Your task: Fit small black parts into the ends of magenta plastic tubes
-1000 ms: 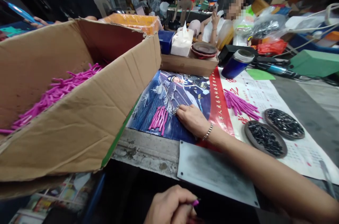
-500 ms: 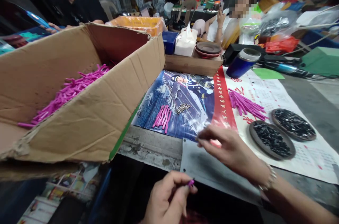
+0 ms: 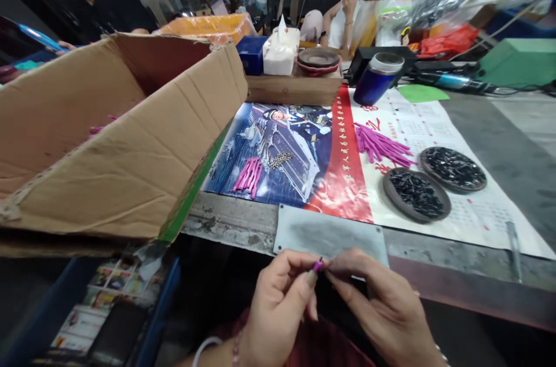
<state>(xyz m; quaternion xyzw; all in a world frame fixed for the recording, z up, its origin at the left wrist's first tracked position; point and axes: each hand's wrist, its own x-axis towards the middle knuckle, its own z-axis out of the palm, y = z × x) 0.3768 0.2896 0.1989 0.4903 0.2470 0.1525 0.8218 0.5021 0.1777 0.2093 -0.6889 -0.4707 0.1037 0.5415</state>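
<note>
My left hand [image 3: 278,312] pinches a small magenta tube [image 3: 318,265] at its tip, low in front of the table edge. My right hand [image 3: 382,309] meets it there with fingers pinched together at the tube's end; what they grip is too small to make out. On the poster [image 3: 304,153] lie a small bunch of magenta tubes [image 3: 248,175] and a little heap of tiny metal pieces [image 3: 280,160]. A second pile of magenta tubes [image 3: 380,145] lies further right.
A big open cardboard box [image 3: 117,141] fills the left. Two round dishes of black parts [image 3: 416,194] [image 3: 453,168] sit at the right. A blue cup [image 3: 377,79], a wooden tray [image 3: 293,89] and a tissue box [image 3: 278,51] stand behind. Other people sit at the back.
My right hand left the metal pieces on the poster, drew back toward me and now meets my left hand at the tube. The view tilted down a little.
</note>
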